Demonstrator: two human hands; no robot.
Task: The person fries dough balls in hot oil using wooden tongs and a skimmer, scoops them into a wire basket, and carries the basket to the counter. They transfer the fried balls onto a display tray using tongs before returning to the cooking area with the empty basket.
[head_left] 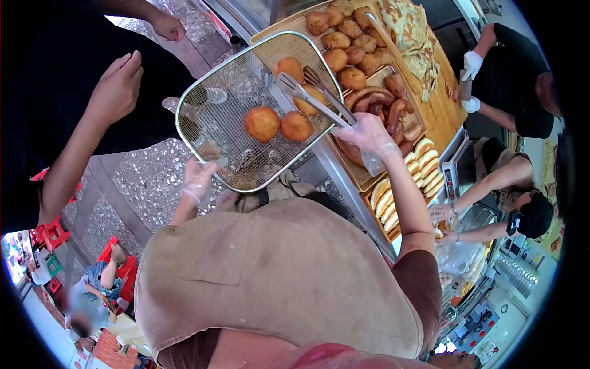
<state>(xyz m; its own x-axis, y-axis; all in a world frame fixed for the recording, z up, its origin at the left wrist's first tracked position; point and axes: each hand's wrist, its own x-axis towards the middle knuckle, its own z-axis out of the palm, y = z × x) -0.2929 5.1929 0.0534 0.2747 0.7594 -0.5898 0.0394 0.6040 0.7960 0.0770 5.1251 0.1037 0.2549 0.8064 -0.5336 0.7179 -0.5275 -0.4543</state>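
Note:
My left hand (200,179), in a clear plastic glove, is closed on the near-left rim of a square wire mesh basket (236,181). Several round golden-brown fried balls (262,124) lie in the basket. My right hand (367,136), also gloved, grips metal tongs (335,112). The tongs' two arms are spread over the basket's right side, around or above one fried ball (310,100); I cannot tell whether they touch it. Just beyond my right hand, a tray (364,181) holds sausages (396,117) and more fried pieces (351,79).
Sliced white buns (424,166) stand in a tray to the right. Flatbreads (402,27) lie on a wooden board (452,111). One co-worker's gloved hand (472,64) holds a cleaver; another person's hands (445,215) work beyond the buns. A person's hand (117,86) is left of the basket.

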